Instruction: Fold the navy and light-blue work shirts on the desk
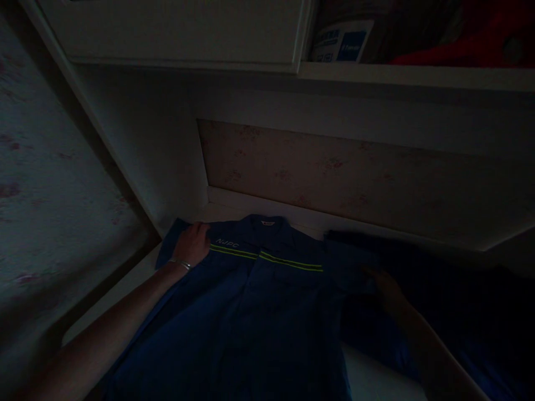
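A dark blue short-sleeved work shirt lies spread front side up, its collar toward the wall. Two yellow-green stripes cross the chest, with pale letters above them on the left. My left hand, a bracelet at the wrist, rests on the shirt where the left-side sleeve meets the chest. Its fingers lie over the cloth. At the right-side sleeve, my right hand has its fingers closed at the sleeve's outer edge. Deep shadow blurs the detail of that grip.
More dark blue cloth lies to the right on the white surface. A white cabinet and a shelf overhang the back. A labelled package and red cloth sit on the shelf. Flowered wallpaper covers the back wall.
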Motion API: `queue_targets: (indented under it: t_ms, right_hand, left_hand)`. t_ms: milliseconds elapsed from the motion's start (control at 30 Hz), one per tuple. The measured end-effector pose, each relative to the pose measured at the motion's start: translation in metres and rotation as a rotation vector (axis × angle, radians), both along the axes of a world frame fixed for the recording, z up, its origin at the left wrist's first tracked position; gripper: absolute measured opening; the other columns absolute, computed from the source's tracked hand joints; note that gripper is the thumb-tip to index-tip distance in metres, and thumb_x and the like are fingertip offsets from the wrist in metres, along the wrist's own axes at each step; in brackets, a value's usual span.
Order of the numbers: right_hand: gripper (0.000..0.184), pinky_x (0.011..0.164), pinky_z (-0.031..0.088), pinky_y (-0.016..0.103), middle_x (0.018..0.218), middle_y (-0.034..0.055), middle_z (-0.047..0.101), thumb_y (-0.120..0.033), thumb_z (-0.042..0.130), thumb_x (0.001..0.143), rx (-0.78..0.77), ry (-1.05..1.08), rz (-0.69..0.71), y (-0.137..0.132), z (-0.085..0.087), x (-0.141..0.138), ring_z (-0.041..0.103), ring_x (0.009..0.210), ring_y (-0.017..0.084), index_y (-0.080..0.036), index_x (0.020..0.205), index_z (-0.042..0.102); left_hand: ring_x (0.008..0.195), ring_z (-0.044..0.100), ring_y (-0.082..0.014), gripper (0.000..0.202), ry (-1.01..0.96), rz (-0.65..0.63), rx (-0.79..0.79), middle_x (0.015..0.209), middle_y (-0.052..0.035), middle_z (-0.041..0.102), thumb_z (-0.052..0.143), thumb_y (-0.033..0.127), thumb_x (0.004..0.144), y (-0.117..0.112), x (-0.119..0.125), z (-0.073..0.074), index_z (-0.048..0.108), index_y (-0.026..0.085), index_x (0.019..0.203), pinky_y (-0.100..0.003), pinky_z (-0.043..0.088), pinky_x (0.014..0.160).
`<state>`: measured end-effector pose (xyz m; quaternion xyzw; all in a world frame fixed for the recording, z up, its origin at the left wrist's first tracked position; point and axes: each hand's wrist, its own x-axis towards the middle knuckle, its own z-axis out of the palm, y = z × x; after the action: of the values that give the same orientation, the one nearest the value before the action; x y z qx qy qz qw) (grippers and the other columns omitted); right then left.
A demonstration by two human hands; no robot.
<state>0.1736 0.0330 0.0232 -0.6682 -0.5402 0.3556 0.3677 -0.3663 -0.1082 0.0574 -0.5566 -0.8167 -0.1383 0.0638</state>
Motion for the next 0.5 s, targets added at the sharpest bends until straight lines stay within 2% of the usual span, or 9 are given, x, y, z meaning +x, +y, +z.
queue_targets:
  t_ms: [67, 100, 167, 233, 300, 367, 500]
  right_hand:
    - [0.045, 0.076, 0.059, 0.039, 0.104, 0.0110, 0.073, -0.036, 0.072, 0.067, -0.105, 0.132, -0.004, -0.005, -0.007, -0.006, 0.069, 0.094, 0.028, -0.024, 0.110, 0.067]
    - [0.052, 0.074, 0.060, 0.039, 0.105, 0.0115, 0.072, -0.037, 0.073, 0.067, -0.154, 0.222, -0.009, -0.007, -0.010, -0.008, 0.070, 0.091, 0.028, -0.023, 0.116, 0.063]
    - [0.066, 0.073, 0.060, 0.039, 0.110, 0.0120, 0.071, -0.035, 0.075, 0.067, -0.201, 0.399, -0.026, -0.013, -0.014, -0.007, 0.071, 0.090, 0.027, -0.022, 0.128, 0.055]
    - [0.077, 0.075, 0.060, 0.039, 0.116, 0.0113, 0.068, -0.032, 0.076, 0.067, -0.167, 0.491, -0.050, -0.021, -0.016, 0.001, 0.070, 0.092, 0.027, -0.025, 0.138, 0.046]
    - [0.086, 0.076, 0.059, 0.039, 0.125, 0.0100, 0.064, -0.034, 0.075, 0.069, -0.118, 0.505, -0.073, -0.027, -0.017, 0.010, 0.070, 0.096, 0.027, -0.030, 0.145, 0.035]
    - [0.091, 0.078, 0.059, 0.037, 0.133, 0.0087, 0.059, -0.037, 0.075, 0.070, -0.091, 0.506, -0.080, -0.029, -0.019, 0.016, 0.068, 0.099, 0.025, -0.035, 0.148, 0.028]
    - [0.088, 0.081, 0.058, 0.036, 0.136, 0.0068, 0.057, -0.034, 0.076, 0.070, -0.107, 0.566, -0.038, -0.019, -0.021, 0.012, 0.068, 0.101, 0.024, -0.036, 0.146, 0.033]
  left_hand:
    - [0.124, 0.052, -0.0247, 0.044, -0.023, -0.155, -0.027, 0.137, -0.0102, 0.054, 0.035, 0.037, 0.094, 0.036, 0.034, -0.005, 0.050, 0.022, 0.132, -0.036, 0.038, 0.106]
    - [0.127, 0.049, -0.0238, 0.048, -0.035, -0.206, -0.037, 0.142, -0.0087, 0.051, 0.032, 0.043, 0.095, 0.055, 0.050, -0.010, 0.046, 0.023, 0.136, -0.036, 0.037, 0.108]
    - [0.136, 0.039, -0.0270, 0.057, -0.060, -0.256, -0.069, 0.152, -0.0071, 0.040, 0.027, 0.053, 0.095, 0.090, 0.077, -0.023, 0.040, 0.026, 0.143, -0.046, 0.032, 0.112]
    - [0.141, 0.030, -0.0340, 0.065, -0.095, -0.260, -0.125, 0.157, -0.0067, 0.033, 0.026, 0.063, 0.091, 0.116, 0.091, -0.039, 0.040, 0.029, 0.145, -0.062, 0.026, 0.110]
    - [0.143, 0.025, -0.0393, 0.069, -0.130, -0.245, -0.182, 0.157, -0.0076, 0.033, 0.028, 0.068, 0.088, 0.133, 0.095, -0.055, 0.043, 0.032, 0.144, -0.073, 0.021, 0.105]
    - [0.144, 0.020, -0.0402, 0.069, -0.152, -0.226, -0.210, 0.158, -0.0079, 0.030, 0.030, 0.069, 0.087, 0.143, 0.091, -0.068, 0.043, 0.033, 0.143, -0.077, 0.015, 0.104]
    - [0.147, 0.013, -0.0384, 0.066, -0.171, -0.199, -0.196, 0.160, -0.0054, 0.024, 0.028, 0.066, 0.088, 0.156, 0.079, -0.079, 0.041, 0.034, 0.144, -0.077, 0.007, 0.105]
